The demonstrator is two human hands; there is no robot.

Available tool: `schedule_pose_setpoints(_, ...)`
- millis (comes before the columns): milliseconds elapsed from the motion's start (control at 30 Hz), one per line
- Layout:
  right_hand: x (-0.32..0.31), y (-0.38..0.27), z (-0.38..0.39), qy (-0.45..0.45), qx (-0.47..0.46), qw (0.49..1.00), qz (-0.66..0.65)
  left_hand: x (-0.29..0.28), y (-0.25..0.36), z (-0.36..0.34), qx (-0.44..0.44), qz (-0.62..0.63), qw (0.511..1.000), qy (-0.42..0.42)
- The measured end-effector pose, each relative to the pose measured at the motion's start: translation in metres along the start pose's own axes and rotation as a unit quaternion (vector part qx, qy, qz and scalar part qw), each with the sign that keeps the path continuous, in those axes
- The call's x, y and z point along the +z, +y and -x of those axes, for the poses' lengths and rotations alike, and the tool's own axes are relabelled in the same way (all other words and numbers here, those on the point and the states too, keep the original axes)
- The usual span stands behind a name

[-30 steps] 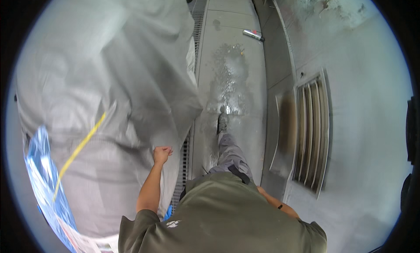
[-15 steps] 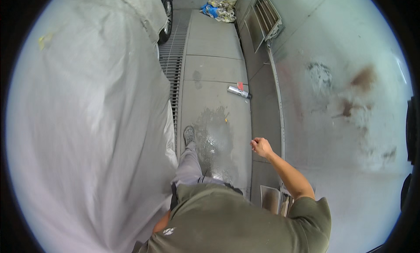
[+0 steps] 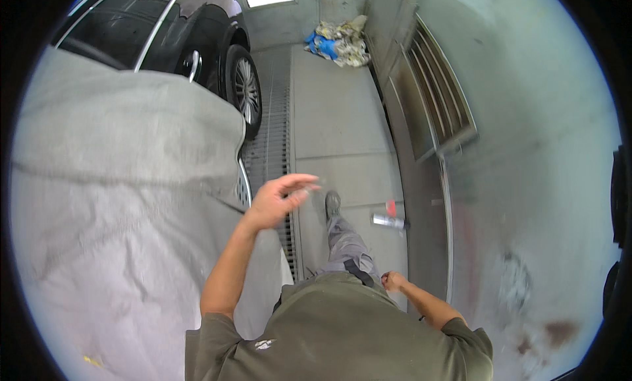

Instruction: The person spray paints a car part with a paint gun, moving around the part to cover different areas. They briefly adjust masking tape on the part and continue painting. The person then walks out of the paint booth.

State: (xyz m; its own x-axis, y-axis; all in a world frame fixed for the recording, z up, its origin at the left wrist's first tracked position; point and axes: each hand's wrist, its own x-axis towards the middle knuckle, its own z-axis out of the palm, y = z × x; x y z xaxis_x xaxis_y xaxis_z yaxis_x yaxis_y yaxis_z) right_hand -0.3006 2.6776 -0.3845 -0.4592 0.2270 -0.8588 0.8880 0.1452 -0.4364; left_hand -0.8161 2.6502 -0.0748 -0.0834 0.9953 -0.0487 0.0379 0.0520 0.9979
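My left hand (image 3: pixel 280 200) is raised in front of me, over the floor grating beside the covered car. Its fingers are stretched out and apart from the thumb, a little smeared at the tips, and no object shows in them. Low by my right hip hangs my right hand (image 3: pixel 394 281), its fingers curled in with nothing visible inside. Closest to the left forearm is a pale grey cover sheet (image 3: pixel 125 137), draped over part of a black car (image 3: pixel 207 42). The car's front part, wheel (image 3: pixel 245 88) and door handle are uncovered.
A silver cylindrical can (image 3: pixel 388 221) lies on the floor at the right, with a red piece (image 3: pixel 391 208) beside it. Crumpled plastic sheeting (image 3: pixel 339 44) is heaped in the far corner. A slatted vent (image 3: pixel 442 84) is set in the right wall. Floor grating (image 3: pixel 276 117) runs alongside the car.
I have moved forward along the walkway; the can is nearer and more of the black car shows. My left hand has swung up into view, while my right has dropped back toward my hip.
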Motion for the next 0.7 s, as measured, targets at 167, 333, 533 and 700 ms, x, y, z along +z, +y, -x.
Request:
schedule_pose_setpoints(167,-0.283,-0.142,-0.127,0.133,-0.1,0.952,0.255,-0.003,0.208,-0.187,0.316,0.255,0.837,-0.366)
schedule_pose_setpoints(333,-0.553,-0.319,-0.145,0.278,-0.169,0.945,-0.038,-0.075,0.268,-0.33,0.389,0.254,0.77,-0.437)
schedule_pose_setpoints(533,-0.715,-0.37,-0.252,0.311,-0.112,0.943,-0.044,-0.17,0.239,-0.54,0.387,0.281,0.731,-0.487)
schedule_pose_setpoints(700,-0.743,-0.343,-0.318,0.215,0.014,0.977,-0.01,-0.235,0.236,-0.721,0.371,0.308,0.691,-0.539)
